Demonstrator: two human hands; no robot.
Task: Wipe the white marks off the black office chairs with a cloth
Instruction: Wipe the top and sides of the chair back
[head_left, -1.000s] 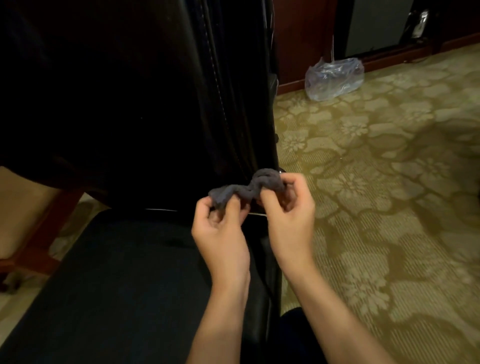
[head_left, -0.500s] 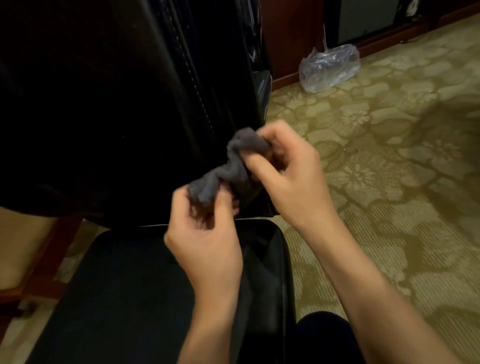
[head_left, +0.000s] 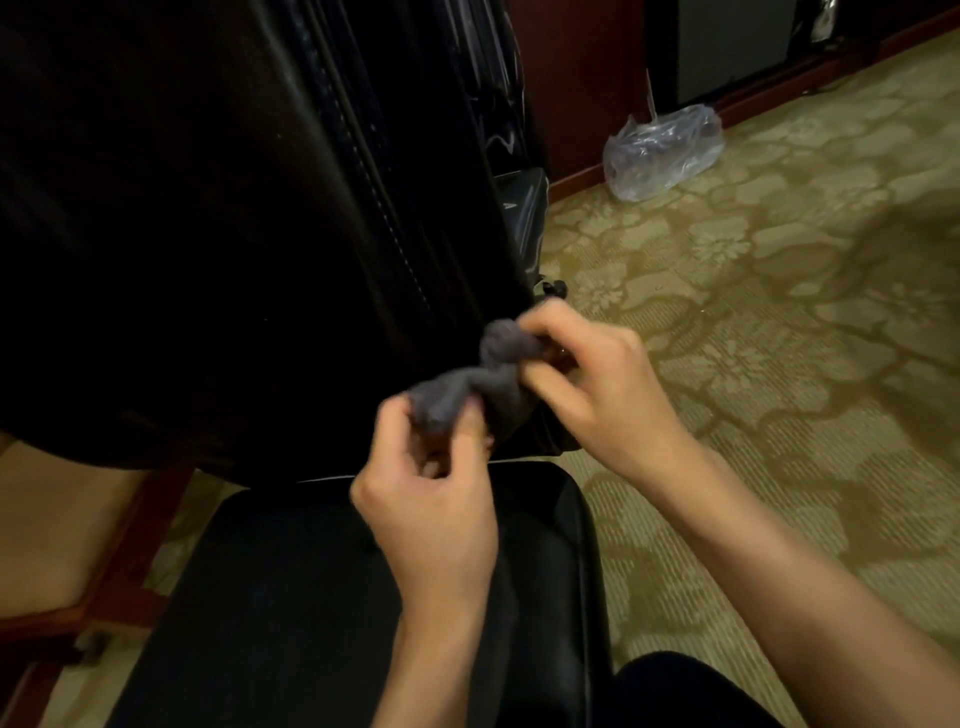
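Both hands bunch a small grey cloth beside the chair's backrest, readying it to wipe.

At far left a reddish wooden furniture frame (head_left: 130, 525) stands behind the glossy black leather office chair (head_left: 218, 249), whose stitched backrest fills the upper left and whose flat black seat (head_left: 291, 597) lies below. The left hand (head_left: 431, 514) pinches the lower end of the crumpled grey cloth (head_left: 467, 384) between thumb and curled fingers; the right hand (head_left: 597, 384) pinches the upper end. The cloth hangs twisted between them, close against the backrest's right edge, probably being gathered into a firmer pad for rubbing. No white marks show clearly in this dim light. To the right, well apart on the patterned beige carpet (head_left: 779, 364), lies a crumpled clear plastic bag (head_left: 665, 150) beside a dark wooden skirting (head_left: 576, 179). Nothing blocks the backrest.
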